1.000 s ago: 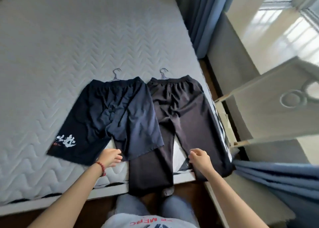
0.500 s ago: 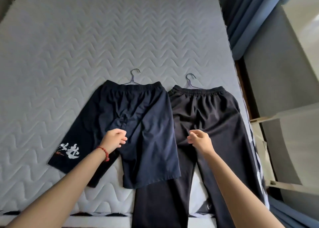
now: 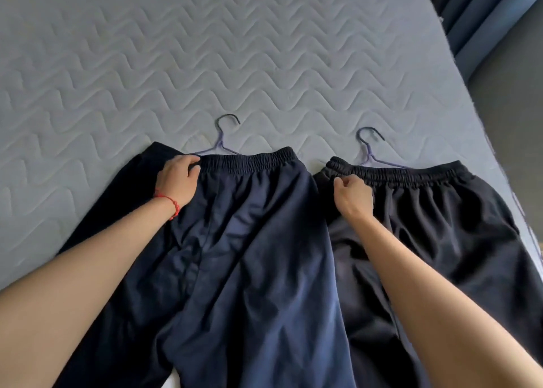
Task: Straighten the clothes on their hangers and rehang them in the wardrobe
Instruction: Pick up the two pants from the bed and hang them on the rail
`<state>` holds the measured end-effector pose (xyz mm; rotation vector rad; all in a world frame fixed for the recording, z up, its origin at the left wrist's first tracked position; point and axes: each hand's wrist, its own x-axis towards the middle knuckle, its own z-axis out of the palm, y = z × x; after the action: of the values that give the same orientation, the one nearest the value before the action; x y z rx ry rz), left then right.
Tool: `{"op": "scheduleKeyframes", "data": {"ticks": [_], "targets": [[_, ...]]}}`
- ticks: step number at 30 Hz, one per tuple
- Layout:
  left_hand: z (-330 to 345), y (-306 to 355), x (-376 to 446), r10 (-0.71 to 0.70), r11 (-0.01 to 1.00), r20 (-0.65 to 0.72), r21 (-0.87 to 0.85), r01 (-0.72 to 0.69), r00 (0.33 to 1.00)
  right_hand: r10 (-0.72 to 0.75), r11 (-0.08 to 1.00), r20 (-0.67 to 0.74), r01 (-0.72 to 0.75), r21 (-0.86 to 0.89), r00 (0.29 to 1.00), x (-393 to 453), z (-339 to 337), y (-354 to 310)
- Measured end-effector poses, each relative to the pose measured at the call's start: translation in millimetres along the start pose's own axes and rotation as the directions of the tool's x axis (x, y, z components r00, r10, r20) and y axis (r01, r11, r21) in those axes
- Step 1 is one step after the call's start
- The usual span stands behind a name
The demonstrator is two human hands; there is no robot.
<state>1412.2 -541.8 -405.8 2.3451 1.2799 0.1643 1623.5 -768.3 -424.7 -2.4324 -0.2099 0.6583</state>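
**Both hands at the waistbands — slip and snag risks**

Two garments flat on the quilted mattress [image 3: 176, 64], waistbands at 12 o'clock, legs running to 6 o'clock and out of frame. Navy shorts [image 3: 249, 240] on the left, black trousers [image 3: 440, 226] on the right, edges close or just touching around centre.

Left hand [image 3: 176, 180], red string bracelet [image 3: 169, 204] at the wrist, fingers curled over the left end of the shorts' elastic waistband; looks like a clasp on the fabric, though fingertips are partly hidden. Right hand [image 3: 351, 195] closed in a loose fist, thumb and forefinger pinching the left end of the trousers' waistband.

Left wire hanger [image 3: 221, 140] hook shows at 12 o'clock above the shorts; right wire hanger [image 3: 371, 148] likewise above the trousers. Shoulders of both are buried in cloth.

Likely trouble:
- Lifting by the waistband corner alone could slide smooth fabric off a thin wire arm
- One-ended pull would bunch the elastic and tilt the hanger
- Lifting both together, the long trouser legs may drag and tangle with the shorts
- Hooks could catch the quilting
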Motion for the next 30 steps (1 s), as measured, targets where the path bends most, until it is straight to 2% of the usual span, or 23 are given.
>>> {"op": "scheduleKeyframes", "data": {"ticks": [3, 5, 10, 13, 17, 21, 26, 30], "targets": [[23.6, -15.8, 27.0, 0.015, 0.989, 0.035, 0.148, -0.02, 0.999, 0.092, 0.995, -0.089, -0.094, -0.02, 0.992, 21.4, 23.7, 4.9], [33.9, -22.2, 43.4, 0.01, 0.984, 0.028, 0.178, -0.015, 1.0, 0.138, 0.99, -0.133, -0.142, -0.02, 0.981, 31.9, 32.9, 3.4], [48.5, -27.7, 72.7, 0.034, 0.963, -0.057, 0.267, -0.018, 0.998, 0.192, 0.981, -0.118, -0.194, -0.013, 0.974, 45.7, 33.6, -3.7], [46.4, -23.9, 79.1, 0.007, 0.969, -0.053, 0.245, 0.006, 0.999, 0.193, 0.981, -0.107, -0.195, -0.015, 0.975, 51.8, 28.7, -8.6], [39.1, -24.7, 79.8, 0.037, 0.973, 0.002, 0.226, -0.037, 0.999, 0.197, 0.978, -0.121, -0.204, -0.045, 0.973, 55.0, 31.1, -11.6], [34.7, -28.5, 67.1, 0.05, 0.991, 0.027, 0.126, -0.053, 0.998, 0.22, 0.974, -0.116, -0.224, -0.029, 0.969, 52.2, 22.0, -18.8], [20.3, -29.6, 48.3, 0.061, 0.998, -0.044, 0.037, -0.059, 0.997, 0.23, 0.973, -0.1, -0.23, 0.013, 0.968, 74.5, 10.3, -7.8], [2.2, -27.8, 39.5, 0.115, 0.993, -0.122, -0.002, -0.116, 0.986, 0.235, 0.972, -0.096, -0.231, 0.048, 0.967, 59.7, -0.2, -19.6]]}}
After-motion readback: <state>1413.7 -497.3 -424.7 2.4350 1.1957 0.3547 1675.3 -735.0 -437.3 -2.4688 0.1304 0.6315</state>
